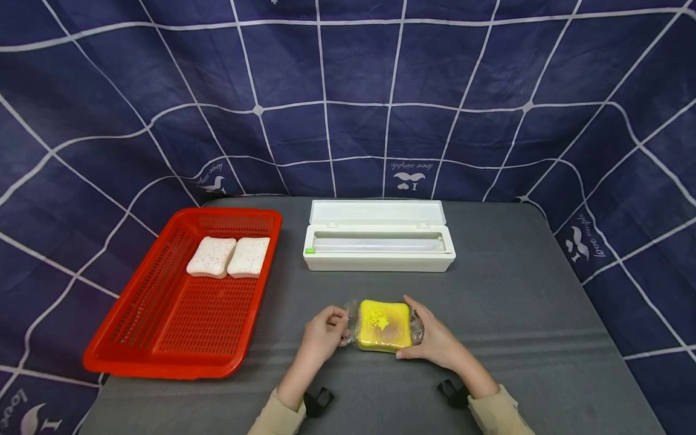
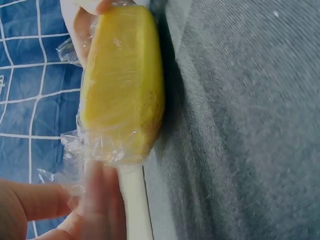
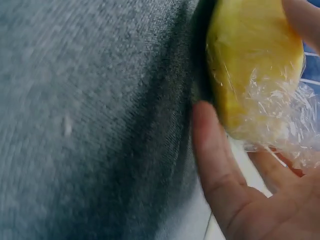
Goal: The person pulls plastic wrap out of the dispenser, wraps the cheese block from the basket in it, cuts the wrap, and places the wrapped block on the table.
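Note:
A yellow toast-shaped block (image 1: pixel 383 326) with bright yellow bits on top lies on the grey table, wrapped in clear cling film. Crumpled film (image 1: pixel 352 323) sticks out at its left end, and more film (image 3: pixel 280 115) bunches at the right end. My left hand (image 1: pixel 326 331) pinches the film at the left end with curled fingers; in the left wrist view those fingers (image 2: pixel 102 200) are blurred. Round the right end of the block my right hand (image 1: pixel 435 338) holds it, thumb at the near corner and a finger at the far corner.
Behind the block stands a white cling film dispenser (image 1: pixel 380 264), its lid (image 1: pixel 377 211) raised and a roll inside. On the left is a red plastic basket (image 1: pixel 239 356) with two white toast-shaped blocks (image 1: pixel 212 257). A blue checked curtain (image 1: pixel 359 72) surrounds the table.

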### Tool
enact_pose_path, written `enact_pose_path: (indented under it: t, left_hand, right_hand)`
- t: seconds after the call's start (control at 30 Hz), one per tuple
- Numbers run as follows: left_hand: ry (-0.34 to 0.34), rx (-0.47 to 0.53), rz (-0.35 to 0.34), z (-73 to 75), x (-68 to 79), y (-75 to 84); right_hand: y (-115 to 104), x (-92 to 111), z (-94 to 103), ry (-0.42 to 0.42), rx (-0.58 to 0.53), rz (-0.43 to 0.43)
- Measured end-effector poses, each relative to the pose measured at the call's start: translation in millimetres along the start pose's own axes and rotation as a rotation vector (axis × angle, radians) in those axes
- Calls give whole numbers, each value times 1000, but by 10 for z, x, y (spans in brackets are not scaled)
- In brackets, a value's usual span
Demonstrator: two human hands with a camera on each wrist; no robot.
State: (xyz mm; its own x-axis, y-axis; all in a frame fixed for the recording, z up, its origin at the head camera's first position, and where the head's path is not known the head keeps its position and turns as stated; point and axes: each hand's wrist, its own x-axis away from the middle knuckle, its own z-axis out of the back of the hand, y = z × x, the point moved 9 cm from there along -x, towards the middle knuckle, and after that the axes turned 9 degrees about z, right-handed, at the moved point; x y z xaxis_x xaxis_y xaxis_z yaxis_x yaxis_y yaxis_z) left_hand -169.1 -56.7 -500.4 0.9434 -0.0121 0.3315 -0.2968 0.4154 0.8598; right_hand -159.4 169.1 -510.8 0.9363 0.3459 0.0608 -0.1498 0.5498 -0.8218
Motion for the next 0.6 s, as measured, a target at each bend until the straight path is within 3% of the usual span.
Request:
enact_pose_path:
  t: [0.37,0.47,0.6]
  left_hand:
    - [284,-206,-113,256,41,163]
    - [292,-213,-118,301,50,205]
    - [194,-133,-78,239,26,212]
  right_hand:
    - [-13,-15,21,55,49,21]
    - [-42,-25,25,61,75,39]
    - [-91,-39,18,58,110,55]
